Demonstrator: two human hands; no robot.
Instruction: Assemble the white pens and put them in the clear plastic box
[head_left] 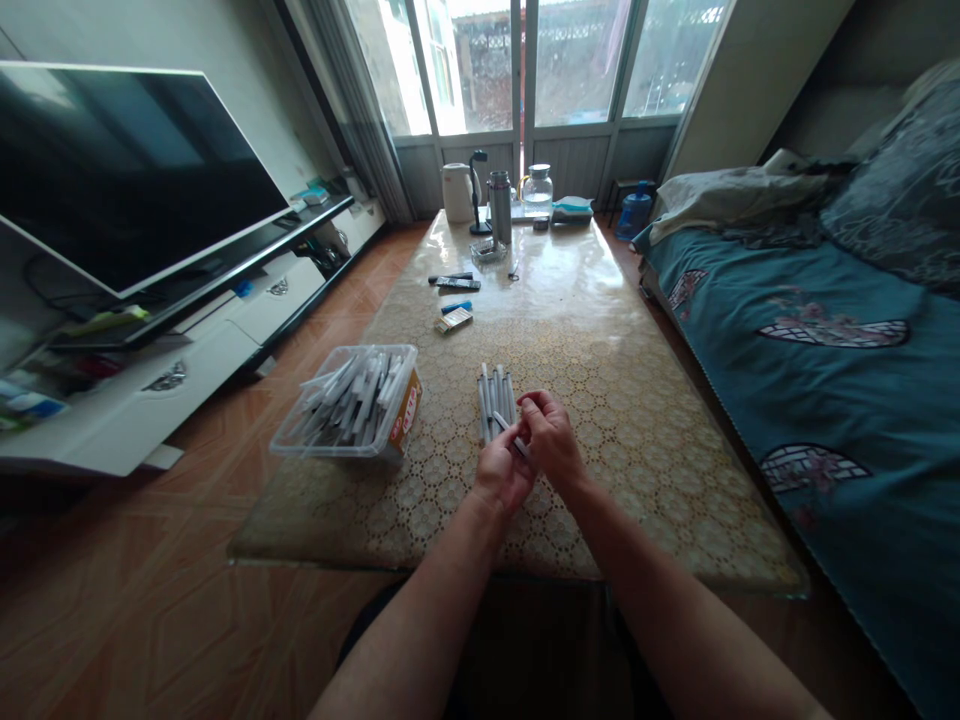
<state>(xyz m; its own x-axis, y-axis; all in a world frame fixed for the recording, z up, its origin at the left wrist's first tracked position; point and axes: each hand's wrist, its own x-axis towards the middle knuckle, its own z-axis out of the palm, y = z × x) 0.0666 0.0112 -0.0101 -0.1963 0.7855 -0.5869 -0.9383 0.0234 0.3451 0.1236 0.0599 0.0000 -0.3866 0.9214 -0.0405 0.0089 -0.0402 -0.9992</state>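
Observation:
Several slim whitish-grey pens (pixel 493 390) lie side by side on the patterned tablecloth, just beyond my hands. My left hand (pixel 507 472) is palm up, its fingers curled round one similar pen (pixel 512 433) that slants across it. Close against it on the right, my right hand (pixel 550 432) has its thumb and fingers pinched together near the pen; whatever is between those fingertips is too small to make out. To the left stands an open clear plastic box (pixel 409 390) heaped with many more such pens.
Beyond the pens lie a cigarette pack (pixel 454 320), a blue lighter (pixel 456 307) and dark remotes (pixel 459 284). An ashtray (pixel 487 250), a steel flask (pixel 500 207), a kettle (pixel 457 193) and a glass jug (pixel 537 190) stand at the far end. A bed (pixel 750 310) flanks the table's right side.

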